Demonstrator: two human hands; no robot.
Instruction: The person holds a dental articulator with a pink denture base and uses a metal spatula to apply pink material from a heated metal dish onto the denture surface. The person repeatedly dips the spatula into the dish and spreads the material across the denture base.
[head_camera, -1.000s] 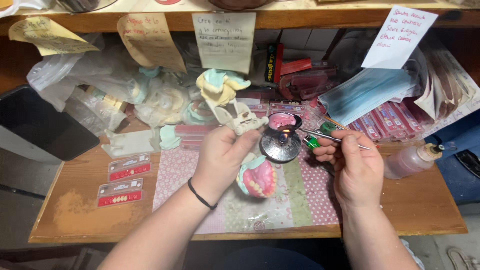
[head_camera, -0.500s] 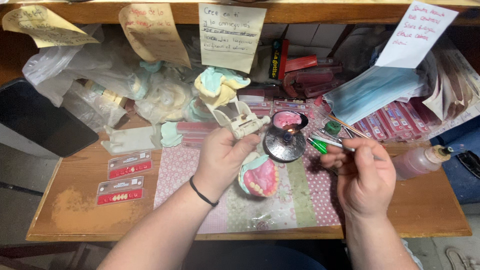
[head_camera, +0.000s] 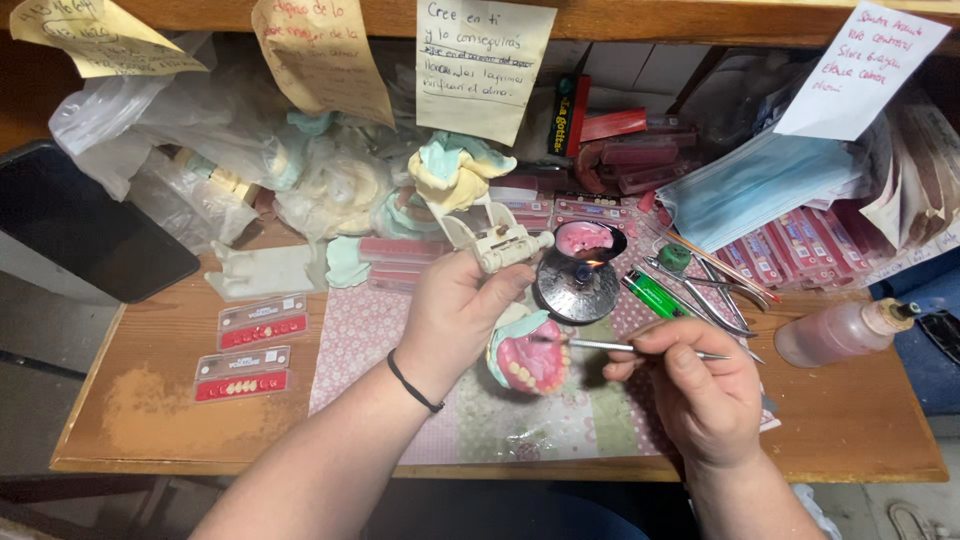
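Observation:
My left hand (head_camera: 455, 315) grips a dental articulator (head_camera: 500, 245) that carries a pink wax denture with teeth on a teal plaster model (head_camera: 530, 358), tilted toward me over the patterned mat. My right hand (head_camera: 695, 385) pinches a thin metal wax instrument (head_camera: 620, 346) like a pen. Its tip points left and meets the pink wax of the denture. A small burner with a round metal base (head_camera: 575, 290) stands just behind the denture, with a small flame.
Two strips of artificial teeth (head_camera: 245, 350) lie on the wooden bench at left. A green lighter (head_camera: 652, 294), metal tools (head_camera: 715, 290) and a bottle of reddish liquid (head_camera: 840, 333) sit at right. Plaster models in bags, blue masks and paper notes crowd the back.
My right hand has brought the instrument down and left, from near the burner flame to the wax of the denture. My left hand has kept hold of the articulator.

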